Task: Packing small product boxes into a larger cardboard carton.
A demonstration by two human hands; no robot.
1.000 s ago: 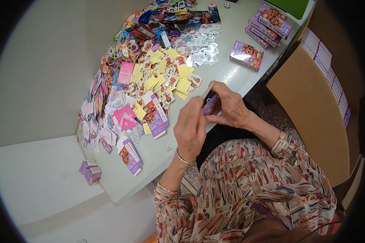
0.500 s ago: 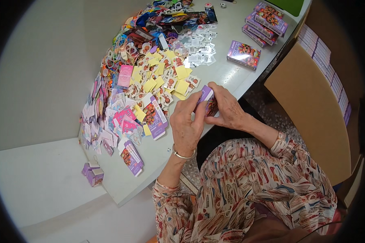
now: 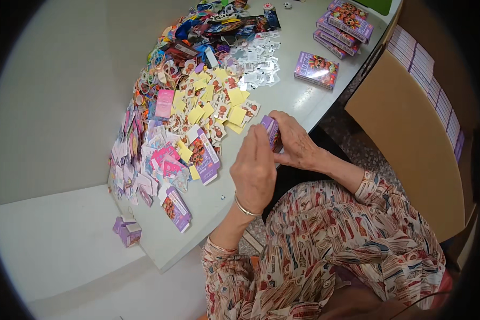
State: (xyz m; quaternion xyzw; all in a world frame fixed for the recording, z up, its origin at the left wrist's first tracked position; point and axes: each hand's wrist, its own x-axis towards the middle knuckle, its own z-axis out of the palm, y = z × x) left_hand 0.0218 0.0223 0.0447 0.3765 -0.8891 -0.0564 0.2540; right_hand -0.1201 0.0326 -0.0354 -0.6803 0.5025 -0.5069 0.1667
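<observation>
Small box: 1 small purple cardboard box (image 3: 271, 129), held up between both hands just above the near edge of the pale grey tabletop (image 3: 298, 101).
Left hand: left hand (image 3: 255, 169) upright, back to the camera, fingers straight & together, fingertips against the box's near side; grip flat, not curled. Metal bangle at the wrist.
Right hand: right hand (image 3: 296, 143) comes in from the right, fingers curled round the box's far side, thumb on top; grip closed on it.
Sleeves: both forearms in a patterned red-and-cream blouse (image 3: 325, 250).
Single pack: 1 purple printed flat box (image 3: 316, 69) lying alone on the tabletop, right of the pile.
Stack: approx. 4 same purple printed boxes stacked (image 3: 345, 21) at the far right corner; exact count hard to tell.
Pile: big heap of yellow paper slips, pink cards & small printed stickers (image 3: 197, 106) across the left half; too many to count.
Near packs: 2 purple printed packs, one (image 3: 205, 155) mid-pile, one (image 3: 176, 208) at the near edge.
Floor: 1 small clump of purple boxes (image 3: 126, 231) on the pale floor, left of the tabletop corner.
Right side: tan cardboard carton (image 3: 410, 138) w/ a row of purple flat packs (image 3: 426, 74) along its far rim.
</observation>
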